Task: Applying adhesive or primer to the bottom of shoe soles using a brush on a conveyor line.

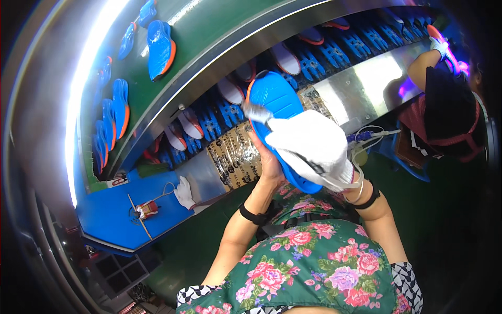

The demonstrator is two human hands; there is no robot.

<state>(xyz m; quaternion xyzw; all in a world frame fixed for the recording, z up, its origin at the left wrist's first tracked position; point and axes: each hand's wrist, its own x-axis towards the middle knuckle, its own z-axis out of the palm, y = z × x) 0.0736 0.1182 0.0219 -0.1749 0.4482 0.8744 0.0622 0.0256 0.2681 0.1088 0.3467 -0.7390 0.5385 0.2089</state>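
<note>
A blue shoe sole with an orange edge is held tilted in front of me. My left hand, bare, is wrapped round its near left side. In a white glove, my right hand is closed over the sole and grips a brush, its head blurred by motion. The brush head lies at the sole's left edge; its handle is hidden by the glove. A thin pale tube loops by my right wrist.
A green belt carries several blue soles at upper left. Beneath it runs a row of blue holders with soles among them. On the blue table lie a white glove and a small corded device. A co-worker handles a sole at right.
</note>
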